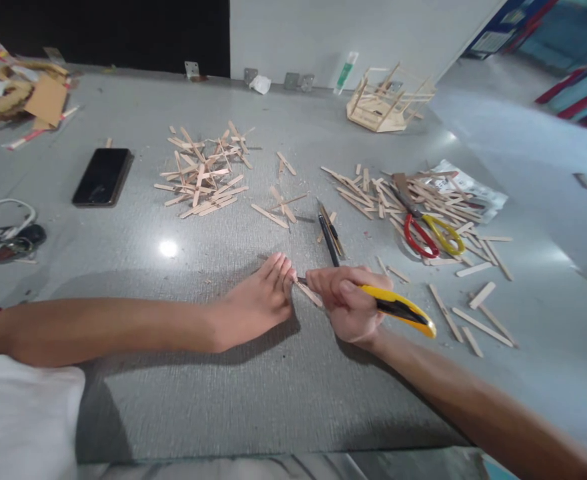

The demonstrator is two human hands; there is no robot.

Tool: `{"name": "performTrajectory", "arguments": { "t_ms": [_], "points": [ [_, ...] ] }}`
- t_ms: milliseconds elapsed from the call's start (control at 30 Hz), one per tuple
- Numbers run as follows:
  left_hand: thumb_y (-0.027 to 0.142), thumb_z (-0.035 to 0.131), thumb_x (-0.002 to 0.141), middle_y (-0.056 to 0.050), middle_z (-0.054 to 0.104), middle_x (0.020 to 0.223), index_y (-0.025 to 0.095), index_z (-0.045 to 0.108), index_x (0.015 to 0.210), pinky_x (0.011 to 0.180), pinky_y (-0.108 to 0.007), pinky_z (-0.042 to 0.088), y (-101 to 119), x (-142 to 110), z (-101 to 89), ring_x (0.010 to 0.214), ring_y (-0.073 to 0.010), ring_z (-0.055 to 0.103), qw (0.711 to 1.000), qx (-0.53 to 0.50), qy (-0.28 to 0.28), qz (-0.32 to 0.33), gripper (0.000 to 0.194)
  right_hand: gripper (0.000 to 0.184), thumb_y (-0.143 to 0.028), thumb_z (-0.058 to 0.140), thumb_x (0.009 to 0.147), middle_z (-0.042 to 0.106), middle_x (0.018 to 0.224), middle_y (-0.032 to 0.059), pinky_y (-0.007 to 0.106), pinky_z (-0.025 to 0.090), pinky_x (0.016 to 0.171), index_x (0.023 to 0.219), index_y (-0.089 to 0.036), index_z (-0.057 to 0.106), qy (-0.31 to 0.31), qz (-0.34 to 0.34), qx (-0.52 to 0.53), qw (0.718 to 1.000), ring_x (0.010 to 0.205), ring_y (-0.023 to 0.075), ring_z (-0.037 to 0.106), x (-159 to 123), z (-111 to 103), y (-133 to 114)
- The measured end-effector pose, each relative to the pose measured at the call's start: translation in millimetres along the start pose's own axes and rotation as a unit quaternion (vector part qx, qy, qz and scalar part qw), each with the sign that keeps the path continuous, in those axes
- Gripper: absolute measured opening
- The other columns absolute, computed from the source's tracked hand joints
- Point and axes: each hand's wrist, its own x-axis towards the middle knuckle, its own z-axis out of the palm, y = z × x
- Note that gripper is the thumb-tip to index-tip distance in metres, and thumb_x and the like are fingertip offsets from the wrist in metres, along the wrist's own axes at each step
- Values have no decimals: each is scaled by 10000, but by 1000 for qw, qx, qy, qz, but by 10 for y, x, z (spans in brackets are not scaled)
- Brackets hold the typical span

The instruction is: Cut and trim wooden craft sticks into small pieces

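Note:
My right hand (pixel 351 300) is closed around a yellow and black utility knife (pixel 406 312), whose handle sticks out to the right. Its dark blade end points left at a small wooden craft stick (pixel 309 295) lying on the table. Bent fingers of my left hand (pixel 268 290) press the stick's left end down, close to the blade tip. Beyond my hands a black pen (pixel 328 237) lies beside another slim pointed tool. How deep the blade sits in the wood is hidden by the fingers.
Loose craft sticks are heaped at back left (pixel 206 173) and right, where red-and-yellow-handled scissors (pixel 423 233) lie on a pile. A stick frame model (pixel 378 120) and a green-labelled tube (pixel 346 73) stand at the back. A phone (pixel 102 177) and cable (pixel 28 210) are left.

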Motion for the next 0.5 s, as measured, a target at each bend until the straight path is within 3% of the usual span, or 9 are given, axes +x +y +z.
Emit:
{"name": "performTrajectory", "arguments": {
  "t_ms": [167,500],
  "points": [
    [198,486,1015,-279,612,1385,-42,617,1340,1166,-526,427,-5,14,18,1320,-375,597,1000,-5,1,11,425,418,-299,568,926,275,498,-75,297,216,473,566,-230,367,35,-23,52,998,430,94,213,8,64,-20],
    [156,465,1022,-315,588,1393,-77,584,1352,1211,-553,362,18,6,40,1353,-387,562,998,-57,8,-3,420,413,-263,566,921,283,475,-77,293,219,471,553,-228,382,39,-28,72,996,417,94,207,5,76,-41]
  ]
}}
